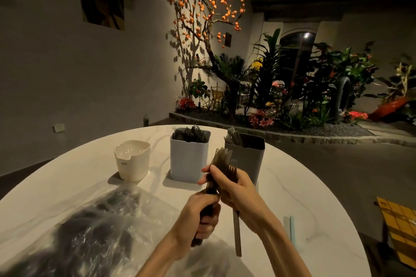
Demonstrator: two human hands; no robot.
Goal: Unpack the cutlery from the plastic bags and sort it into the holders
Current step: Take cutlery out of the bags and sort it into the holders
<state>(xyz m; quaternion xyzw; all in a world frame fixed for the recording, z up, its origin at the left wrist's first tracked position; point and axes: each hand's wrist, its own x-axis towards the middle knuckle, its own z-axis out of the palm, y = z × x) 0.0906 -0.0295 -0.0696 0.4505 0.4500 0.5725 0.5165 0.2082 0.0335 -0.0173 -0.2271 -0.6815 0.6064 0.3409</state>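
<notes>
My left hand [203, 213] grips the handles of a bundle of dark plastic cutlery [221, 159], held upright over the white round table [304, 198]. My right hand [234, 186] is closed on a single fork [236, 231] beside the bundle, its tines up and its handle hanging below my palm. Behind stand three holders: a white one [132, 162] on the left that looks empty, a light blue one [188, 157] full of dark cutlery, and a grey one [249, 159] with a few pieces. A clear plastic bag [90, 238] of dark cutlery lies at the front left.
A thin pale blue strip [292, 229] lies on the table to the right of my arms. A yellow gridded object [400, 227] sits off the table's right edge. Beyond the table is an indoor plant bed [281, 105] with a lit tree.
</notes>
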